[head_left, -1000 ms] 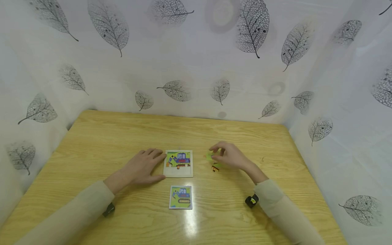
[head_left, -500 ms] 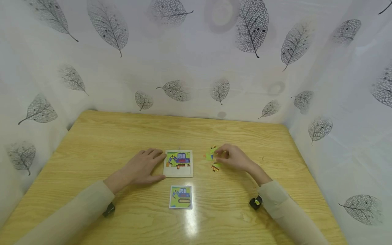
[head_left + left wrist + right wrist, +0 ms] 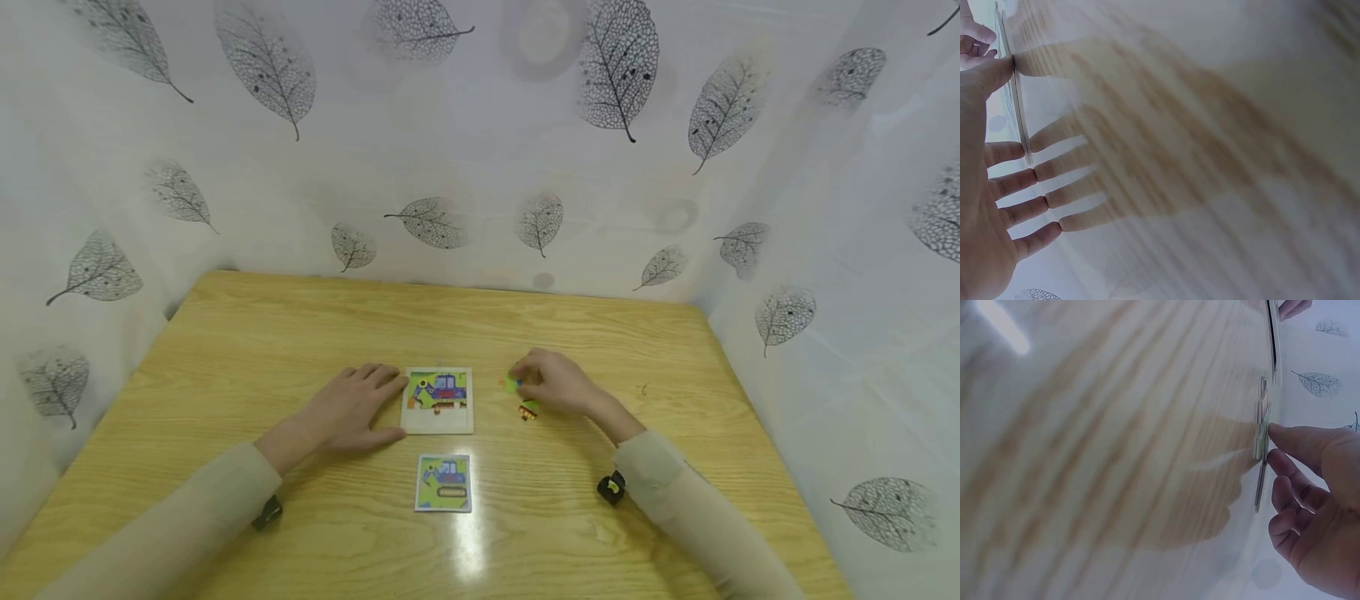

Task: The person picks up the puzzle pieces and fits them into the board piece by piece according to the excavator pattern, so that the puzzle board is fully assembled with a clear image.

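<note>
My left hand (image 3: 356, 408) lies on the table, fingers spread, its fingertips and thumb touching the left edge of a white puzzle tray (image 3: 438, 423). Pieces showing a blue digger on green fill the tray's upper part; its lower strip is bare. To the right of the tray, my right hand (image 3: 558, 382) has thumb and forefinger pinching at a green puzzle piece (image 3: 513, 386), partly hidden by the fingers. Close below lies another puzzle piece (image 3: 528, 410), green with brown and orange. In the right wrist view, the thumb and forefinger meet the thin puzzle pieces (image 3: 1261, 447) edge-on.
A square picture card (image 3: 442, 483) of the same digger lies in front of the tray, beside a bright reflection. The wooden table (image 3: 315, 325) ends at a leaf-patterned white curtain (image 3: 480, 167) behind and at both sides.
My right hand drew back slightly to the right, then came left again over the pieces, covering the upper ones. My left hand and the tray have stayed put.
</note>
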The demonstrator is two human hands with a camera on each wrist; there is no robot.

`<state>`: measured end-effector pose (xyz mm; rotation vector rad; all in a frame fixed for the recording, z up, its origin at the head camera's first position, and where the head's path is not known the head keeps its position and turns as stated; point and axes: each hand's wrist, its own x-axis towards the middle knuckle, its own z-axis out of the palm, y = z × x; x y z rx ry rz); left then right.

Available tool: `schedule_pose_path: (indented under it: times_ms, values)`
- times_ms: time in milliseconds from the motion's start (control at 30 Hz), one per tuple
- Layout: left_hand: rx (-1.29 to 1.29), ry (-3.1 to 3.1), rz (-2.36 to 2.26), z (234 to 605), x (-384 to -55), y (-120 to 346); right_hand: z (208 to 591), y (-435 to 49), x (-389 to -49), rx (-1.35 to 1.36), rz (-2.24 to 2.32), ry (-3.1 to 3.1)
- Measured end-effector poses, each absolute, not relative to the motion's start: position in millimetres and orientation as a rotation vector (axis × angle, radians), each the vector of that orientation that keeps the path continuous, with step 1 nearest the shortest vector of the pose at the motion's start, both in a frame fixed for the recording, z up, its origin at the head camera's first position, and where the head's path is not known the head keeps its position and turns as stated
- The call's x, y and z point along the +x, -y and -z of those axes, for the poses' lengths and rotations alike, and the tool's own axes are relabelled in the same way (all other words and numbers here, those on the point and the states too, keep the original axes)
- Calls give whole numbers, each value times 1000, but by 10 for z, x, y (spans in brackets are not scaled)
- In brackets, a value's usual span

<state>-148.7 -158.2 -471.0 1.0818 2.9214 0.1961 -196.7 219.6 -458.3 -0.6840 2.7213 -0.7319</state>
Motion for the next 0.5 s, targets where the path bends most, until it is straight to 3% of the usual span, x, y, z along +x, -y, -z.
schedule_pose_path:
  times_ms: [500]
  values:
    - [1074,-2922,-184,4718,-1489,1576,4584,-1987,-1974,-695,671,-2738]
